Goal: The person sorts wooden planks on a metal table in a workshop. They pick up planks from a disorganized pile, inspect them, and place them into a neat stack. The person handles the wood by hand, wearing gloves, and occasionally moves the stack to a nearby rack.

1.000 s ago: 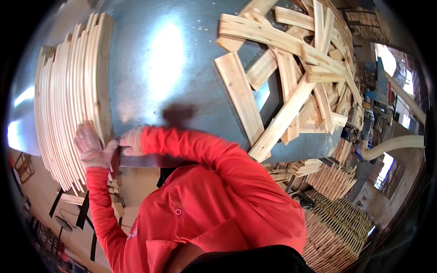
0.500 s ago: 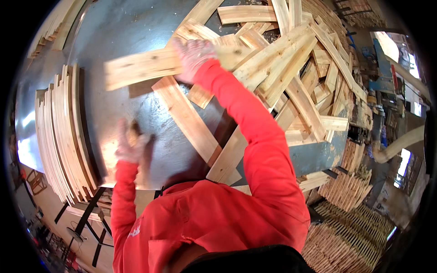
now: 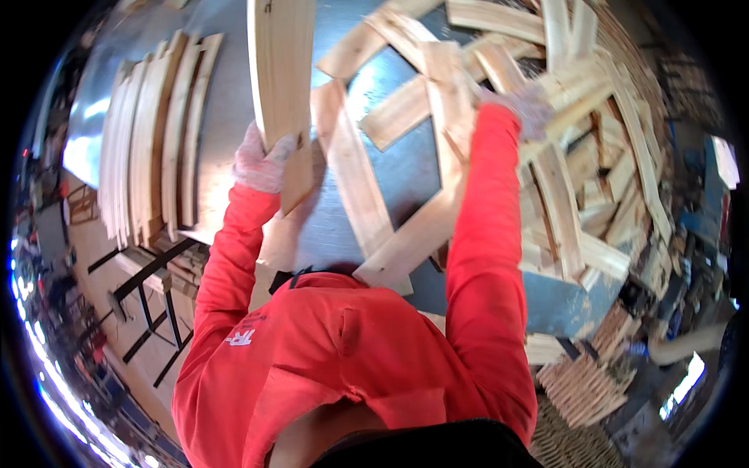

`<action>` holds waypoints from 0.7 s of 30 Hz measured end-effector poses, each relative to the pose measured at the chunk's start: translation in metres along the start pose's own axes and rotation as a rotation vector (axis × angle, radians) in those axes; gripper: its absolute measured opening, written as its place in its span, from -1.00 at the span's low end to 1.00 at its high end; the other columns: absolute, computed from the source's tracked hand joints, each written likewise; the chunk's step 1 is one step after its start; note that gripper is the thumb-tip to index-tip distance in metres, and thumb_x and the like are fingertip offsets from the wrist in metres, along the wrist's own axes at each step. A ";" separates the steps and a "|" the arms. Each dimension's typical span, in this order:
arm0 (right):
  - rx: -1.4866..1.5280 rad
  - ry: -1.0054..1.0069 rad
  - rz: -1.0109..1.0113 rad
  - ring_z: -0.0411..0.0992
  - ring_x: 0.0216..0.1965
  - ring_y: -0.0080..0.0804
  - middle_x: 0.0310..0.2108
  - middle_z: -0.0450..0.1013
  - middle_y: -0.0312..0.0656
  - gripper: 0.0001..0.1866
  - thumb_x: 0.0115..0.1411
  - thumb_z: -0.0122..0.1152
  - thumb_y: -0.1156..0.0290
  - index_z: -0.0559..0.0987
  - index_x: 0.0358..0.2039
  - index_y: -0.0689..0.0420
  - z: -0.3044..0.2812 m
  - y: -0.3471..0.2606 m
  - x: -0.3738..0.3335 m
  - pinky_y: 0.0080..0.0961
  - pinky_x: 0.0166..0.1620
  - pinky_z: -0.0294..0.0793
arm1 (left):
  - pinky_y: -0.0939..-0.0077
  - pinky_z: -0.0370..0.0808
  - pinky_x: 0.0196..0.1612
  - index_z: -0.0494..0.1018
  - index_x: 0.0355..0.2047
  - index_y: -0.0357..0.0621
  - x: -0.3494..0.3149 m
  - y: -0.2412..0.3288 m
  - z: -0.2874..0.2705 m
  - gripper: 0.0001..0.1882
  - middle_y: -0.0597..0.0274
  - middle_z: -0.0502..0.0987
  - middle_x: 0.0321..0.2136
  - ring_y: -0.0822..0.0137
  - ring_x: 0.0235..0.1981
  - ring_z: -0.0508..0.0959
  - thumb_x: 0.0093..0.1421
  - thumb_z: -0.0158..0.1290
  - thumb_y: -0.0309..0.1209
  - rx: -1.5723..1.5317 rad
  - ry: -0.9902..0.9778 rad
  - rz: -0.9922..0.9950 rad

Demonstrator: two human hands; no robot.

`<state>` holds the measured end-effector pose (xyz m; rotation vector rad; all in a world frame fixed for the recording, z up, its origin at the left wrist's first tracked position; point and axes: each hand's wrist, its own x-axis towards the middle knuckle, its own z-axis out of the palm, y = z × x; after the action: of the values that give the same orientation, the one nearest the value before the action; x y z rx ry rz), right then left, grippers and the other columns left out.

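My left hand [image 3: 264, 160], in a pale glove, is closed round the lower part of a wooden board [image 3: 282, 70]. The board stands lengthwise away from me, its far end cut off by the picture's upper edge. My right hand [image 3: 529, 109], also gloved, reaches to the heap of loose boards [image 3: 573, 93] on the right. It is smeared by motion, so whether its fingers grip a board there does not show. Between my arms, a few boards lie crossed, among them a slanting board [image 3: 355, 168] and another board [image 3: 413, 238] by my right forearm.
A row of boards on edge [image 3: 152, 140] lines the left side of the grey metal table [image 3: 312, 242]. Below the table's left corner is a black metal frame [image 3: 156, 273]. Stacked wooden slats [image 3: 585, 374] stand at the lower right.
The board my right hand held crosswise is now lengthwise in my left hand, which has closed on it. My right hand has moved right to the heap. The whole view has shifted too.
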<state>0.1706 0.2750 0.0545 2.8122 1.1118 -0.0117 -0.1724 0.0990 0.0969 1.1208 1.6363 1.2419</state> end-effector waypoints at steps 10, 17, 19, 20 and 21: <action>0.748 -0.057 -0.494 0.12 0.32 -0.06 0.32 0.11 0.10 -0.02 -0.09 0.32 0.40 0.09 0.36 0.22 0.007 0.080 -0.141 -0.30 0.33 0.12 | 0.21 0.48 -0.06 0.29 0.18 0.01 -0.035 -0.035 -0.318 -0.45 -0.07 0.58 -0.19 -0.05 -0.13 0.58 0.21 0.07 -0.16 1.049 0.469 -0.225; 0.983 -0.567 -0.711 0.33 0.14 -0.01 0.21 0.21 0.16 0.04 -0.15 0.33 0.40 0.01 0.33 0.35 0.065 -0.045 -0.412 -0.29 0.24 0.28 | 0.22 0.45 0.02 0.29 0.20 0.08 -0.010 -0.105 -0.514 -0.43 -0.07 0.56 -0.09 -0.04 -0.04 0.54 0.19 0.00 -0.10 1.100 0.631 -0.399; 0.968 -0.744 -0.686 0.34 0.11 0.01 0.17 0.24 0.20 0.06 -0.19 0.36 0.35 0.05 0.31 0.40 0.070 -0.097 -0.472 -0.34 0.23 0.29 | 0.23 0.45 0.01 0.32 0.18 0.10 -0.019 -0.116 -0.542 -0.44 -0.07 0.56 -0.10 -0.04 -0.05 0.55 0.18 0.00 -0.08 1.063 0.644 -0.471; 0.924 -0.825 -0.720 0.22 0.21 -0.02 0.26 0.07 0.19 0.15 -0.21 0.31 0.39 -0.14 0.34 0.36 0.074 -0.121 -0.491 -0.41 0.29 0.17 | 0.24 0.46 0.00 0.33 0.16 0.11 -0.025 -0.119 -0.553 -0.45 -0.07 0.56 -0.10 -0.03 -0.05 0.55 0.17 0.00 -0.07 1.040 0.655 -0.506; 0.879 -0.910 -0.754 0.10 0.31 -0.04 0.35 -0.11 0.18 0.24 -0.22 0.27 0.42 -0.33 0.37 0.32 0.078 -0.145 -0.511 -0.48 0.34 0.05 | 0.24 0.46 0.00 0.34 0.15 0.11 -0.039 -0.117 -0.560 -0.46 -0.06 0.56 -0.10 -0.04 -0.05 0.54 0.17 0.00 -0.06 0.988 0.668 -0.491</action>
<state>-0.2987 0.0234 -0.0124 2.0742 2.0092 -1.9746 -0.7049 -0.1136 0.1078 0.7210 2.9838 0.4410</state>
